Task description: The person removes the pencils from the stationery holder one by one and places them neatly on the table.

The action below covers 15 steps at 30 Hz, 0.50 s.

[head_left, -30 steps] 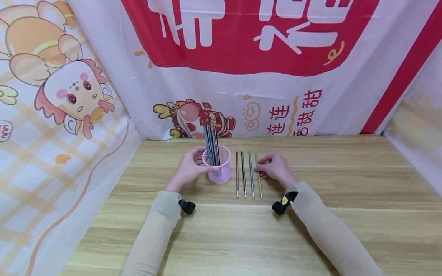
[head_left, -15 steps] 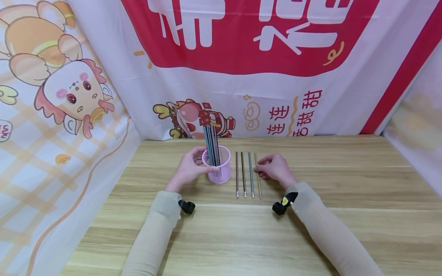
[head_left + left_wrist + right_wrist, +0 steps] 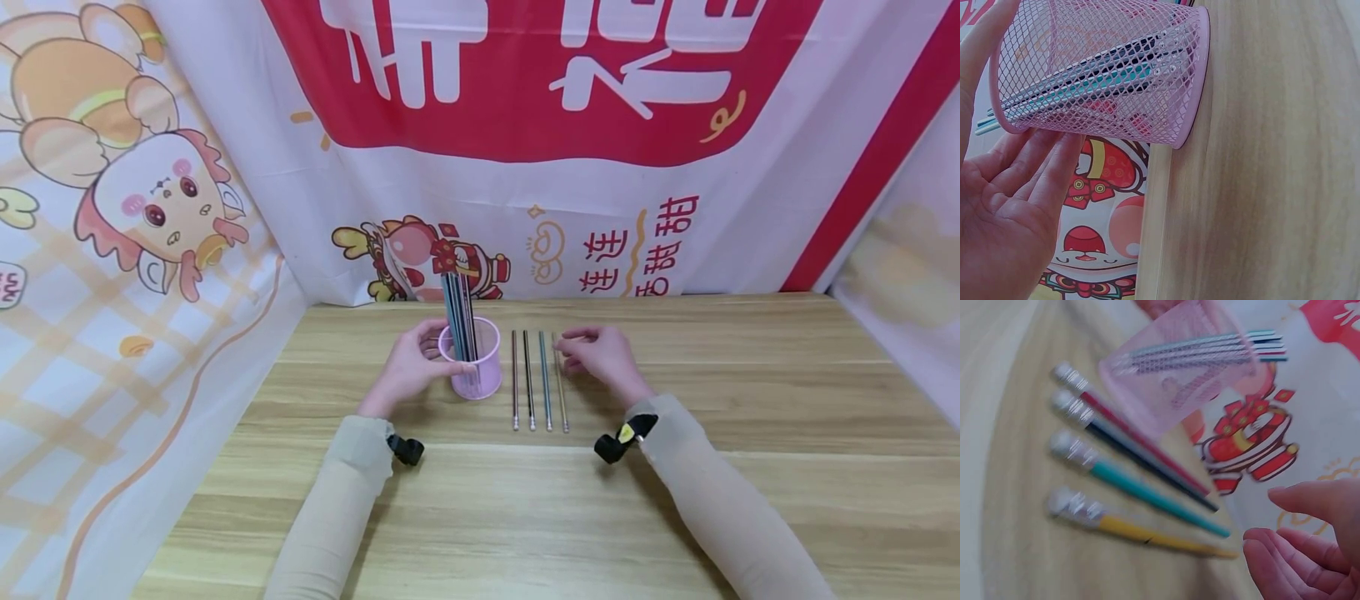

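A pink mesh pencil cup [image 3: 487, 375] stands on the table, with a bundle of pencils [image 3: 461, 317] leaning to its left side. My left hand [image 3: 408, 362] holds the cup, thumb at the near side and fingers behind. To its right lie separate pencils side by side, eraser ends toward me: red [image 3: 515, 383], black [image 3: 529, 383], teal [image 3: 546, 383] and yellow [image 3: 563, 408]. Beside the yellow pencil's far end is my right hand [image 3: 603, 358]. In the right wrist view its thumb and fingers [image 3: 1310, 503] are apart with nothing between them.
The wooden table [image 3: 495, 517] ends at the back against a printed white and red cloth [image 3: 510, 183]. Another patterned cloth [image 3: 105, 333] hangs along the left side. Black wrist cameras sit on both cuffs.
My right hand first shifts the yellow pencil slightly left, then lets go and slides a little farther back. The left hand and the cup stay in place.
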Each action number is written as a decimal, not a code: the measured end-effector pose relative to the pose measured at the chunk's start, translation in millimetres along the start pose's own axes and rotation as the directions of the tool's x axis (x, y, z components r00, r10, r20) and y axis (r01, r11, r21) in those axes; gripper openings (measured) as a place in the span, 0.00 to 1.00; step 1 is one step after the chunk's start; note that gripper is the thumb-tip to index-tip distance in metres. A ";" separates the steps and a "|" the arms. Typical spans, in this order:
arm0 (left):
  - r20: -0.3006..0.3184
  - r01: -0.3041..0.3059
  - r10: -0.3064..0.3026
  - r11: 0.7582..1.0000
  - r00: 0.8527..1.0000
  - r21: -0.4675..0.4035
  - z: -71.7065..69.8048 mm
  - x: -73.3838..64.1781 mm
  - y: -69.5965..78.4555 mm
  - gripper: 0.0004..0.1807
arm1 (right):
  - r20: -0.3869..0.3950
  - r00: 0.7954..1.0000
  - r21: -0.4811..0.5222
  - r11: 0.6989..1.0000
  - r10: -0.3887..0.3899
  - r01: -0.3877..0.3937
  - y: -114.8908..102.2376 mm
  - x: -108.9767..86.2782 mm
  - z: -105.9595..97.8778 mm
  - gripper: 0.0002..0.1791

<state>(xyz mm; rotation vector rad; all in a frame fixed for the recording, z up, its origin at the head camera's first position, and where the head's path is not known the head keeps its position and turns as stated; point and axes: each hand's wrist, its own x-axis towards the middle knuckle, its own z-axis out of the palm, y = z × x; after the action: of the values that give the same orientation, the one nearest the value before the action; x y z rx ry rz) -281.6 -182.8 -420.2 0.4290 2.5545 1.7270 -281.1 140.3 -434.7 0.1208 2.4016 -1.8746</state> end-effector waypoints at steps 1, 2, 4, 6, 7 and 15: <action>0.001 -0.001 0.001 1.000 1.000 -0.001 0.0 0.2 0.0 0.46 | -0.003 1.000 0.004 1.000 -0.010 0.010 -3.6 -1.0 -1.0 0.22; 0.002 -0.002 0.002 1.000 1.000 -0.002 0.1 0.4 0.1 0.46 | -0.003 1.000 0.015 1.000 -0.021 0.021 -7.8 -2.5 -2.0 0.22; 0.001 -0.002 0.002 1.000 1.000 -0.003 0.3 0.4 0.5 0.46 | -0.008 0.999 0.032 0.998 -0.048 0.049 -16.3 -4.9 -3.0 0.23; 0.000 0.000 0.000 1.000 1.000 0.000 0.4 0.0 1.0 0.46 | -0.008 0.997 0.033 0.996 -0.080 0.081 -25.4 -7.7 -3.1 0.24; 0.000 0.001 -0.001 1.000 1.000 0.000 0.4 -0.2 1.1 0.46 | -0.011 0.995 0.028 0.995 -0.100 0.101 -30.0 -9.0 -2.7 0.24; 0.000 -0.003 0.003 1.000 1.000 0.003 -0.2 -0.2 -0.1 0.47 | -0.009 0.983 0.094 0.979 -0.182 0.182 -59.2 -16.2 7.3 0.27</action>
<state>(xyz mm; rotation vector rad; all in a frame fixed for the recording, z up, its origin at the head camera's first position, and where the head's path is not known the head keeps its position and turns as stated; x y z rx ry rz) -281.5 -183.1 -420.2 0.4336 2.5580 1.7247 -271.9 118.8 -377.5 -0.0963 2.3979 -2.0651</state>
